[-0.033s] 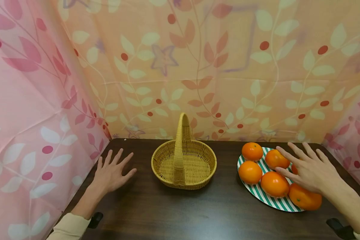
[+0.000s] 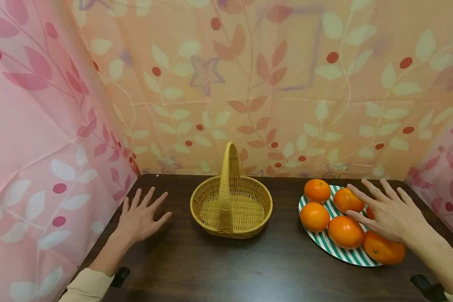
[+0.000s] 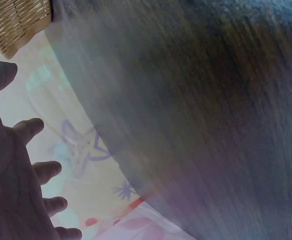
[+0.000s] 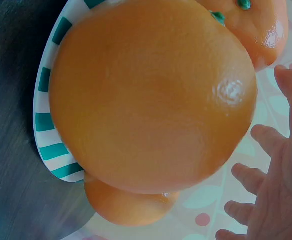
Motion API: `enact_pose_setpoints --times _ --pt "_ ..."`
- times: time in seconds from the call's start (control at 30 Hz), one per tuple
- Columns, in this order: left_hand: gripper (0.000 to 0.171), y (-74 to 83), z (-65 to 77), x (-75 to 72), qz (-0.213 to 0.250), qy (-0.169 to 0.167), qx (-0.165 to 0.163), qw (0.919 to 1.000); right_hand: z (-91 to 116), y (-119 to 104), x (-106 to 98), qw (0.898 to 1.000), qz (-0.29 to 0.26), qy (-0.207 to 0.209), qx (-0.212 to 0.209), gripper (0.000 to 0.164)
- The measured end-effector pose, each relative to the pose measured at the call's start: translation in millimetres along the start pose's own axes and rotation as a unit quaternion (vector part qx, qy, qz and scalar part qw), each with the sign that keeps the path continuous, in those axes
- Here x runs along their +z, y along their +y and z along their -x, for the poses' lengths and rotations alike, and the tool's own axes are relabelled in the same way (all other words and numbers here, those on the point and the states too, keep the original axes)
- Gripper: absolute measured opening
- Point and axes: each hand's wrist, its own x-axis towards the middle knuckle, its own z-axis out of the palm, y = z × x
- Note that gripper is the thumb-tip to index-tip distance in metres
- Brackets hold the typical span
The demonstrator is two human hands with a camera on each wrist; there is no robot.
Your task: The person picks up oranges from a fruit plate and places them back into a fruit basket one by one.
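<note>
My left hand (image 2: 141, 218) is spread with straight fingers over the table's left side, left of the basket, and holds nothing. At the middle stands a yellow woven basket (image 2: 249, 209) with a tall arched handle; no objects show inside it. On the right, a green-and-white striped plate (image 2: 324, 241) bears several oranges (image 2: 346, 232). My right hand (image 2: 396, 214), fingers spread, is over the plate's right part and hides some of the fruit. In the right wrist view, a large orange (image 4: 151, 100) lies close to the camera, apart from the fingers (image 4: 248, 177).
The dark wooden table (image 2: 211, 272) carries the basket and plate. Floral cloth (image 2: 226, 84) hangs behind the table, and pink cloth (image 2: 41, 167) closes off its left side. More pink cloth (image 2: 445, 180) hangs at the right.
</note>
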Motion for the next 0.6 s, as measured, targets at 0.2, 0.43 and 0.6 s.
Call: enact_pose_setpoints --times 0.2,0.43,0.6 --pt "0.076 -1.2 -0.3 -1.9 0.0 0.007 -0.001 1.0 -4 -1 -4 1.0 -0.002 -0.002 -0.002 0.082" --pt "0.075 1.6 -1.8 -5.7 -0.001 0.008 0.005 1.0 -2 0 -9 1.0 0.001 0.005 0.0 0.084" --pt "0.07 4.7 -4.9 -6.5 0.007 0.015 0.021 0.9996 0 3 -20 0.999 -0.039 0.01 -0.013 0.083"
